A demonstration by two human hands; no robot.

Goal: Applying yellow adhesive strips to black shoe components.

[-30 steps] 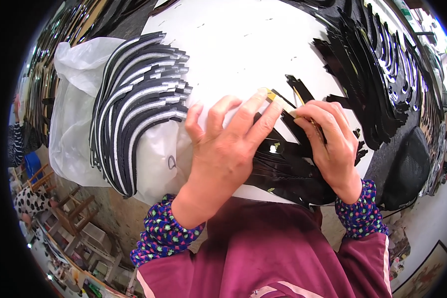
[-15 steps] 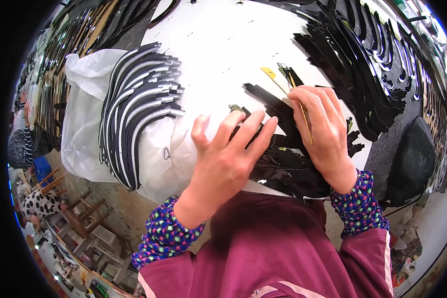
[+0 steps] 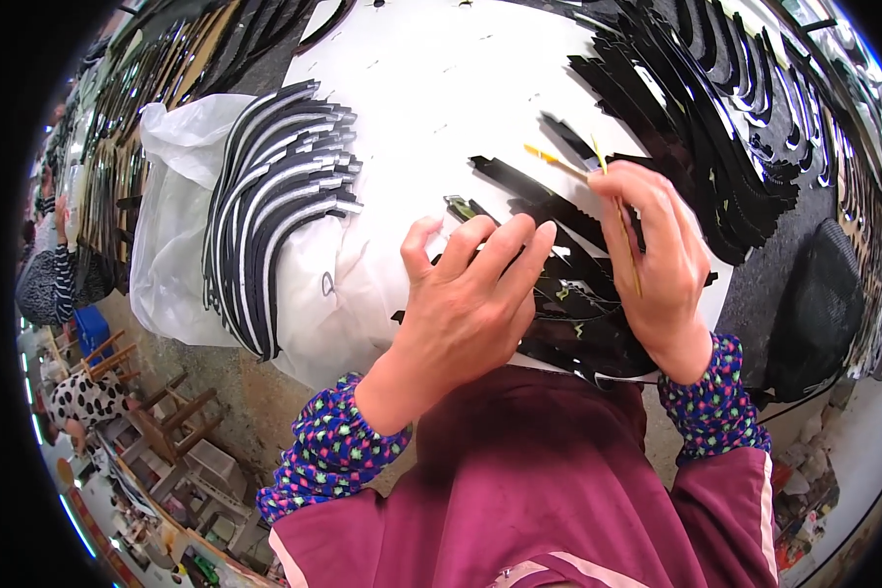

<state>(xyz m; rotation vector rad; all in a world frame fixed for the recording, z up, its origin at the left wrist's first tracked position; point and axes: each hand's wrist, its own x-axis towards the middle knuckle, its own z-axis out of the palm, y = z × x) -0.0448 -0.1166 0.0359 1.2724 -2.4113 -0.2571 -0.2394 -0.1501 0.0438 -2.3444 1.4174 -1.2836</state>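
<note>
My right hand (image 3: 657, 260) is closed in a pinch on a thin yellow stick (image 3: 631, 245). By its fingertips sits a small yellow piece (image 3: 544, 155), which I cannot make out further. A dark strip (image 3: 566, 137) lies just past those fingers. My left hand (image 3: 470, 294) has its fingers apart and slightly bent, over the edge of a pile of glossy black strips (image 3: 583, 328) on the white board (image 3: 412, 98). What is under its palm is hidden. Between the hands, one black strip (image 3: 519, 186) points to the upper left.
A fanned stack of curved black-and-white strips (image 3: 265, 206) lies on clear plastic sheeting (image 3: 162, 265) at the left. More black strips (image 3: 696, 147) are heaped at the right, near a black mesh item (image 3: 818, 304). Wooden stools (image 3: 176, 421) stand on the floor at lower left.
My right hand has shifted a little to the right, and the yellow piece by its fingertips has turned. A dark strip end shows more clearly beyond it. My left hand has moved slightly right.
</note>
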